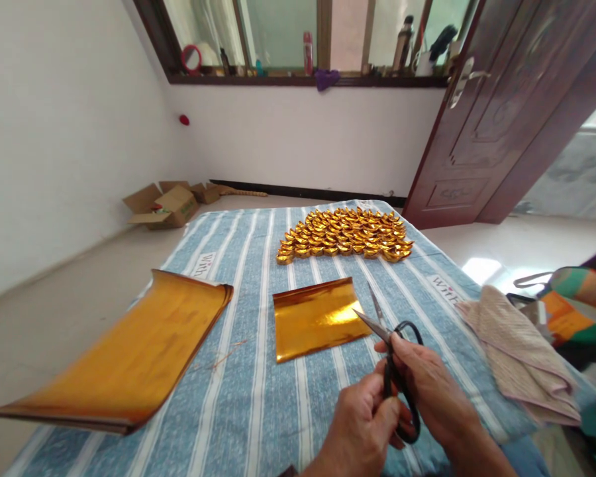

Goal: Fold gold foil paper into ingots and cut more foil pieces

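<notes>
From where I stand, both of the person's hands are occupied with a single pair of scissors point(377, 326). The left hand point(365, 419) is closed around part of the black handles; the right hand point(434, 381) grips higher up, near the joint of the blades, thumb on top. The blades stand apart and point away from the person. The tip of one overlaps the right edge of a shiny gold sheet point(315, 324) in my line of sight; whether it touches the sheet I cannot tell.

The sheet lies on the table, which is covered with a blue and white striped cloth point(246, 298). Its far edge is slightly raised. To its left rests a larger stack of gold paper point(124, 351), with the ends curling up. Thin scraps point(228, 354) lie on the cloth between the two. Beyond the sheet, folded gold pieces point(345, 235) are arranged in close rows. A beige towel point(521, 358) lies at the right edge of the table. An opened cardboard box point(179, 207) sits on the floor near the far left corner.
</notes>
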A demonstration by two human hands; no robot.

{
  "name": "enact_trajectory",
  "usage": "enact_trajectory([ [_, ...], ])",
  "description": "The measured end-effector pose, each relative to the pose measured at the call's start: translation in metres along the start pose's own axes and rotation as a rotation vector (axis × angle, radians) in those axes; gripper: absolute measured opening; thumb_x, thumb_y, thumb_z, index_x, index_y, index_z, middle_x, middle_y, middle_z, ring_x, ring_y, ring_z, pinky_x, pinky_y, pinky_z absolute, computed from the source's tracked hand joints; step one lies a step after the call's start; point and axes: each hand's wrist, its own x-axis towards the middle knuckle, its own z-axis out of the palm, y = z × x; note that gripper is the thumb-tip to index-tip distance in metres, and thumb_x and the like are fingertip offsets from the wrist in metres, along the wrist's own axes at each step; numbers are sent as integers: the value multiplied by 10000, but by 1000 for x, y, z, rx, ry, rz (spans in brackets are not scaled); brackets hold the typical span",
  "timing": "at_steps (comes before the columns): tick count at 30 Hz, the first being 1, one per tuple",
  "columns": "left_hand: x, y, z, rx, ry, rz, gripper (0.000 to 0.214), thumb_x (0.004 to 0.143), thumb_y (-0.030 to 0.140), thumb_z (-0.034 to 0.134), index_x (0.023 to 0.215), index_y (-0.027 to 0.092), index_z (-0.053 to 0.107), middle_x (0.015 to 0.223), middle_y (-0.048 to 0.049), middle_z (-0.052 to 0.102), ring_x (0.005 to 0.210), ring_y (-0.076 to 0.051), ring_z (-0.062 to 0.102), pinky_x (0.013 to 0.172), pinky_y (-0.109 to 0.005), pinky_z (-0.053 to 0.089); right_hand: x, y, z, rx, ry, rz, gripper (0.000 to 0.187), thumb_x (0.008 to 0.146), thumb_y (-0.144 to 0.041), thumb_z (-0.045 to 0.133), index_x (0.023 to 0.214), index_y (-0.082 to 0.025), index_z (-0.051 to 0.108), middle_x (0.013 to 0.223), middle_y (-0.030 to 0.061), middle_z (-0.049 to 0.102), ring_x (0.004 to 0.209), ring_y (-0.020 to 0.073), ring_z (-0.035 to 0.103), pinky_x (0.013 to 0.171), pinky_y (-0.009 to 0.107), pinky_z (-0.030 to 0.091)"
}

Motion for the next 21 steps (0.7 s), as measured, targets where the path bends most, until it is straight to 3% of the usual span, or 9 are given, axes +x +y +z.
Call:
enact_trajectory([
  [4,5,6,-10,188,-117,37,106,792,238,470,826,166,541,724,-7,613,681,-155,602,581,-230,439,8,2,-8,54,19,7,461,788,-621,584,821,-161,592,543,-2,584,449,94,460,412,204,313],
  [7,12,15,-31,622,-145,149,175,813,233,474,650,178,506,621,19,519,636,-146,543,605,-246,412,13,2,-22,-50,90,-33,466,778,-625,589,770,-159,599,550,10,612,444,82,449,415,198,291],
  [9,23,22,-51,932,55,264,201,840,254,472,656,183,508,683,-10,559,705,-178,559,681,-289,431,18,-2,-35,-169,131,-58,476,782,-637,567,733,-164,599,506,4,600,428,81,446,415,199,272],
  [13,65,38,-95,1350,511,447,141,843,161,449,921,173,566,976,-95,618,949,-240,559,858,-375,425,32,-10,-61,-436,125,-60,486,785,-644,532,646,-180,571,440,-23,543,376,79,427,397,211,237],
  [17,105,50,-123,1581,577,409,148,819,142,500,941,161,582,1008,-111,637,1002,-278,556,909,-446,387,47,-12,-74,-597,95,-35,474,796,-615,496,569,-199,511,432,-38,506,358,83,424,390,214,269],
  [21,121,48,-133,1616,559,371,158,822,139,494,876,171,639,879,-90,661,908,-274,589,938,-494,351,61,-11,-83,-742,87,-8,487,812,-594,464,519,-205,475,411,-37,485,342,82,420,381,214,272],
])
